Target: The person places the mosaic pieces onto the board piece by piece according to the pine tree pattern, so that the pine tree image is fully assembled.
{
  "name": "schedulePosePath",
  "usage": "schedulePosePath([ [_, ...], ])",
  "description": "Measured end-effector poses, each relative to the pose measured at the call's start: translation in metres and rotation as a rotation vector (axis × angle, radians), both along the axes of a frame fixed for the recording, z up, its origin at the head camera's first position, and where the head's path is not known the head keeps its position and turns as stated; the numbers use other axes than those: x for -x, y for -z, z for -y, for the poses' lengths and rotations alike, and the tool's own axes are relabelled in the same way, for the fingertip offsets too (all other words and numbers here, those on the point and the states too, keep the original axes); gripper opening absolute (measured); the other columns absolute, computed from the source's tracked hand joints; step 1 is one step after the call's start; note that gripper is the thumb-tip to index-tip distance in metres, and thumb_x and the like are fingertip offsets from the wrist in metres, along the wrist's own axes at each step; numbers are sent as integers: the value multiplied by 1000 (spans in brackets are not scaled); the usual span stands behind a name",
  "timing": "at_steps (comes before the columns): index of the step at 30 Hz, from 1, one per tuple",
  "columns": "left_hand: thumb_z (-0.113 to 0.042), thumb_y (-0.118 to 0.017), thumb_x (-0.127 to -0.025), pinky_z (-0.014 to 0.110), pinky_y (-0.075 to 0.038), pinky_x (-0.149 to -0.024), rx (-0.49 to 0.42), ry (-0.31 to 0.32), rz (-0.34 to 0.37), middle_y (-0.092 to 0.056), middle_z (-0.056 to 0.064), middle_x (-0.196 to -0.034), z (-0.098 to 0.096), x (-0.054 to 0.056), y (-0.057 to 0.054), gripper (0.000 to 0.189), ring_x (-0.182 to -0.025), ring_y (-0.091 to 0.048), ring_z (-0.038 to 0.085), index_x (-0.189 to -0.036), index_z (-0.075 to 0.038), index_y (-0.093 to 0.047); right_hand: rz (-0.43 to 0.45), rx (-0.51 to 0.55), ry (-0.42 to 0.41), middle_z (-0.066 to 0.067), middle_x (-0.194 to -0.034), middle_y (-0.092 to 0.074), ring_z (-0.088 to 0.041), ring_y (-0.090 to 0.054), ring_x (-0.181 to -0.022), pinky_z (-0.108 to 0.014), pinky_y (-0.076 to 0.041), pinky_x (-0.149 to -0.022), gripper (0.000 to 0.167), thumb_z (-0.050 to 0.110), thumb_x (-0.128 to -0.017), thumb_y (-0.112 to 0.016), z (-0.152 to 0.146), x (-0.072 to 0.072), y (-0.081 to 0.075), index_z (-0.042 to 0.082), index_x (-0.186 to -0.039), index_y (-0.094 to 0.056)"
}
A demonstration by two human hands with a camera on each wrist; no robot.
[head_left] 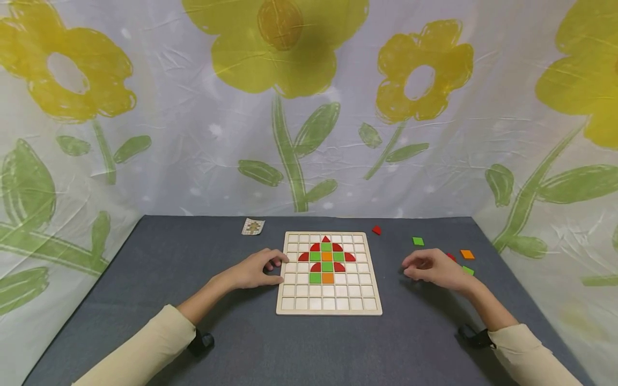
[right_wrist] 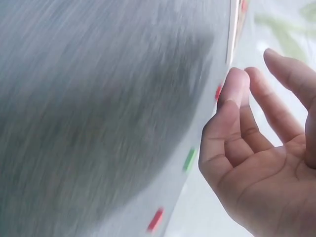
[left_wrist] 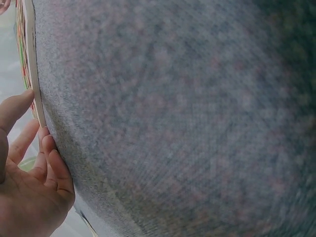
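In the head view, a pale wooden grid board (head_left: 328,313) lies on the table, with a symmetrical pattern of red, green and orange pieces in its cells. My left hand (head_left: 256,269) touches the board's left edge with thumb and fingertips. The left wrist view shows that thumb and those fingers along the board's side (left_wrist: 32,54). To the right of the board, my right hand (head_left: 438,269) hovers over the table with loosely bent fingers. Nothing shows between its fingers in the right wrist view. Loose tiles lie around it: green (head_left: 418,241), orange (head_left: 466,253) and a partly hidden red one (head_left: 451,257).
A small printed card (head_left: 253,227) lies behind the board's left corner. A red piece (head_left: 376,230) sits off its far right corner. Another green tile (head_left: 468,270) shows beside my right wrist. A flowered cloth (head_left: 193,107) hangs behind the dark table (head_left: 309,348).
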State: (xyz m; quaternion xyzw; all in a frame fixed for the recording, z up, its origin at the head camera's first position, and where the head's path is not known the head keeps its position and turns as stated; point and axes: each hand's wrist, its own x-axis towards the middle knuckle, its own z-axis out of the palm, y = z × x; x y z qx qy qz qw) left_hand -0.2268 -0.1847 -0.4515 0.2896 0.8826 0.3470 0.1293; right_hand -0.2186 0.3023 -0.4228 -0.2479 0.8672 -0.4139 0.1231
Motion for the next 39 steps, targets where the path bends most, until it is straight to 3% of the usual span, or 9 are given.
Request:
schedulePosePath([
  [6, -17, -75, -95, 43, -47, -90, 1, -5, -7, -53, 5, -112, -1, 0, 0, 42, -99, -54, 22, -132, -5, -59, 20, -6, 75, -15, -104, -70, -30, -66, -87, -38, -54, -69, 28, 16, -100, -69, -41, -4, -4, -3, -121, -67],
  [13, -17, -75, -95, 43, -47, -90, 0, -4, 2, -54, 6, -112, -4, -1, -2, 42, -99, -54, 22, -133, -5, -59, -19, -24, 144, -19, -115, -68, -26, -68, -90, -38, -54, -68, 33, 15, -103, -65, -85, -5, -5, -6, -128, -63],
  [21, -18, -74, -96, 45, -47, -91, 5, 0, 2, -54, 7, -113, -3, -1, -5, 43, -100, -55, 22, -134, -4, -58, -23, -71, 252, -22, -121, -65, -9, -64, -95, -37, -55, -70, 40, 18, -100, -69, -113, -7, -6, -8, -130, -61],
  [28, -18, -73, -97, 45, -47, -91, -7, 5, 9, -54, 9, -114, -2, -1, -5, 43, -102, -55, 24, -134, -3, -58, 7, -116, 249, -29, -125, -59, -38, -61, -110, -34, -55, -75, 45, 14, -96, -74, -123, -5, -2, -11, -130, -59],
  [30, -18, -73, -97, 45, -47, -91, -6, 4, 14, -53, 9, -115, -2, -1, -4, 43, -102, -55, 24, -134, -4, -58, 10, -128, 252, -29, -125, -60, -40, -60, -110, -33, -55, -74, 45, 14, -95, -75, -124, -4, -1, -10, -129, -60],
  [39, -17, -74, -97, 44, -47, -90, -2, 6, 12, -53, 8, -114, 0, -1, -3, 42, -101, -55, 23, -134, -4, -58, 25, -155, 290, -14, -107, -67, -14, -61, -91, -30, -53, -70, 39, 15, -91, -79, -121, 2, 5, -8, -120, -66],
])
